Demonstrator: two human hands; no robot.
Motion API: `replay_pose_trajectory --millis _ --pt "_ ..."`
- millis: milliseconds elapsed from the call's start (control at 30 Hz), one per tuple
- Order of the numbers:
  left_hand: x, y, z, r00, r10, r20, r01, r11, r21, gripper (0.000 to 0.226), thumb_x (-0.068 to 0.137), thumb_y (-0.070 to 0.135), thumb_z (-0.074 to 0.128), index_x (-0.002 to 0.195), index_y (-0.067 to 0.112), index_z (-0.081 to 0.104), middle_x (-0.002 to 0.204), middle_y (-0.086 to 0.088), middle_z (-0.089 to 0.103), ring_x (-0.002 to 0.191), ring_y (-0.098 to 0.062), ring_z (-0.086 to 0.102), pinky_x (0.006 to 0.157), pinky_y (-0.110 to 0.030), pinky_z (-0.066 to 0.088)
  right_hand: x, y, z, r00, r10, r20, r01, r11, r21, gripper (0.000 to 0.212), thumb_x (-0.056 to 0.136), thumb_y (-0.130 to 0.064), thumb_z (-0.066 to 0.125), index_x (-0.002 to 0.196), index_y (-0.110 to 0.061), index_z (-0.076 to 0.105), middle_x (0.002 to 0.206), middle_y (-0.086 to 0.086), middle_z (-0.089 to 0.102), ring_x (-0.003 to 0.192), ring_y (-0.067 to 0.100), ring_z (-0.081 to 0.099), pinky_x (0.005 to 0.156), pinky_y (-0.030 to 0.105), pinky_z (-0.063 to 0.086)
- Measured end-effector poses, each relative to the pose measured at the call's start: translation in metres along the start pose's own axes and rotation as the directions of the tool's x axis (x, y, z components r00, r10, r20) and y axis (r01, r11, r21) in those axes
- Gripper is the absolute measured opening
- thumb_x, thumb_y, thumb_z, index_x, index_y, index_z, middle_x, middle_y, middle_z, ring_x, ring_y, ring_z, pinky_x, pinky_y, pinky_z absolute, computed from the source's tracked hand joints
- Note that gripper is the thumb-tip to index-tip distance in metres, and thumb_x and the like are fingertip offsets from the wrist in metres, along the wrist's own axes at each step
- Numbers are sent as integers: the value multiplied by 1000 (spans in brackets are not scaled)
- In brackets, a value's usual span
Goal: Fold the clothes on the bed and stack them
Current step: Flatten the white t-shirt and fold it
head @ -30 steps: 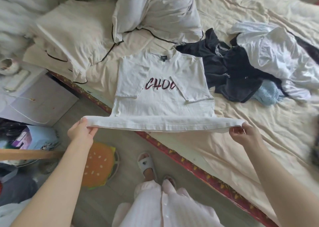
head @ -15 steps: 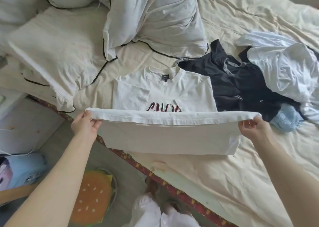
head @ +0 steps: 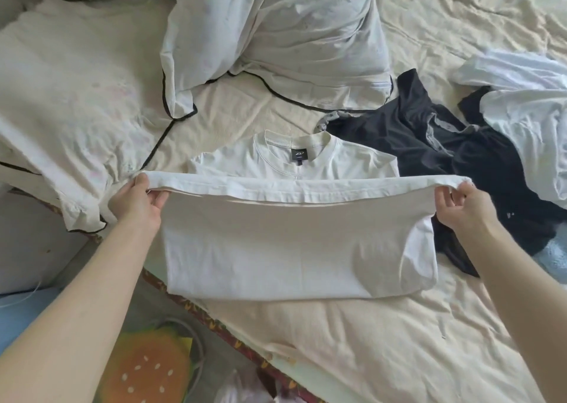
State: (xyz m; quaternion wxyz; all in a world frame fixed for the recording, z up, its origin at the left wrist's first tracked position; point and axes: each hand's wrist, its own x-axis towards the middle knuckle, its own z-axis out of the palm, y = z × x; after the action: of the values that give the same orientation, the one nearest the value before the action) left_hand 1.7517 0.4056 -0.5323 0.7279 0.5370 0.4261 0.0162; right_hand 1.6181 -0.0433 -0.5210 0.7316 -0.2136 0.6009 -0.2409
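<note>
Both grips are pinched on the hem of the white T-shirt (head: 294,243): the left hand (head: 136,204) holds one hem corner between thumb and curled fingers, the right hand (head: 460,204) holds the other, and both bare forearms reach forward from the near edge of the bed (head: 368,341). Between the two grips the hem is stretched taut and level, carried up over the shirt's body so that only the collar and dark neck label show just beyond it. Just past the right grip lies a crumpled black garment (head: 445,138), with a white garment (head: 527,111) heaped farther out.
</note>
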Motion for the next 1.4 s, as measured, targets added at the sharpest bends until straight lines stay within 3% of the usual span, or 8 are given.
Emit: replay_pose_trajectory --millis 367,667,867,1067,1167,1233,1300,1400 --pt "72 -29 47 999 0 -53 5 996 88 6 95 3 52 95 7 56 88 -6 63 74 -11 66 65 -28 58 78 36 61 995 77 55 -79 996 35 14 98 -10 43 90 -3 52 127 31 48 110 33 52 96 25 46" --pt "74 -66 66 970 -213 118 165 932 322 35 98 24 52 129 9 48 118 -10 56 103 -21 58 84 -35 51 65 93 73 990 118 78 -31 717 -696 33 91 -36 61 112 -11 55 96 9 63 89 24 66 81 37 55" --pt "74 -62 106 964 -229 133 192 951 244 34 101 14 41 133 3 41 119 -13 55 93 -21 61 88 -30 50 66 104 113 983 162 84 -99 860 -500 5 96 -8 51 91 -6 52 81 11 62 61 20 67 53 26 57" --pt "76 -67 117 979 -91 184 6 909 417 23 99 12 43 121 7 49 110 -10 57 93 -22 61 85 -29 51 82 97 123 959 156 239 -28 885 -465 25 100 -15 45 123 -9 50 110 9 59 100 23 59 83 29 52" --pt "69 -84 109 904 180 389 -415 596 688 24 96 8 46 116 3 58 110 -14 61 100 -24 59 92 -24 45 80 112 109 913 -140 384 395 544 -740 26 98 -13 46 121 -7 56 114 12 62 96 21 59 82 30 49" --pt "55 -98 105 678 269 684 -735 236 636 28 94 6 47 116 -2 60 119 -17 61 112 -28 56 97 -21 34 72 127 91 717 -257 648 688 115 -716 27 96 -13 49 120 -6 58 121 12 61 104 23 57 92 32 42" --pt "41 -121 102 409 150 900 -905 -59 421 35 90 13 51 121 0 61 132 -20 54 127 -35 47 106 -39 28 66 144 72 490 -138 861 831 -224 -509 33 94 -14 53 126 -6 57 132 14 55 121 31 50 102 37 33" --pt "20 -153 102 391 -186 901 -877 -371 304 53 96 42 43 147 28 32 159 -5 12 147 -29 5 109 -64 2 71 160 55 346 231 909 816 -552 -170 51 97 -26 49 145 -17 37 155 9 27 144 29 20 115 48 14"
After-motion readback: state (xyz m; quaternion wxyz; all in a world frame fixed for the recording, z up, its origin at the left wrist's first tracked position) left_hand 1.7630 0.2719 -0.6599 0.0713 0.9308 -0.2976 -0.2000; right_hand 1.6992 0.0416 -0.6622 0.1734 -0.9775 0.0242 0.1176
